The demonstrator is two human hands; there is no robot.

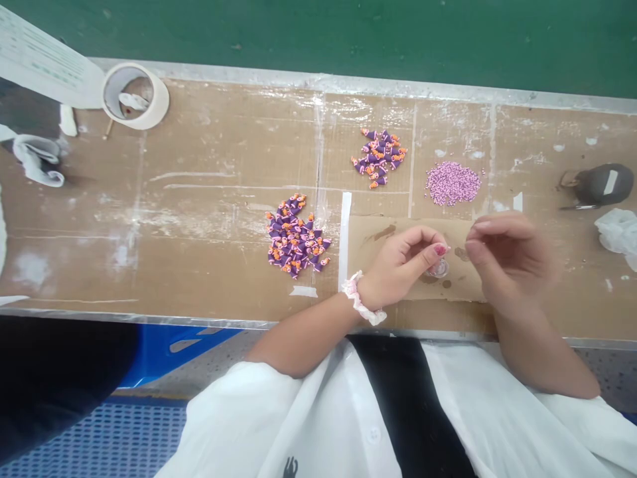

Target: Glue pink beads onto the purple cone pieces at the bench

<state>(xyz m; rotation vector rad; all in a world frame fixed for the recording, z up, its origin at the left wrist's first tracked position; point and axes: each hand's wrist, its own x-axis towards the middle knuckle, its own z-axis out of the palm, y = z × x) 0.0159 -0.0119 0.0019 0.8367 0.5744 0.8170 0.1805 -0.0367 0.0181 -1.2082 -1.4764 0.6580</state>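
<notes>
My left hand (pixel 401 265), with a white scrunchie at its wrist, hovers over a cardboard patch (pixel 378 234) with its fingers curled in a pinch; what it pinches is too small to make out. A small clear round thing (pixel 440 269) lies on the patch just under its fingertips. My right hand (pixel 507 255) is close beside it, fingers bent inward and thumb toward the forefinger, nothing plainly visible in them. A heap of purple-and-orange pieces (pixel 296 236) lies left of my hands. Farther back lie a second such heap (pixel 379 157) and a pile of tiny pink beads (pixel 452 182).
A roll of masking tape (pixel 135 95) stands at the back left beside a white sheet (pixel 44 60) and crumpled white cloth (pixel 37 159). A dark object (pixel 600 184) and a clear plastic bag (pixel 620 232) lie at the right. A strip of white tape (pixel 344 239) crosses the bench.
</notes>
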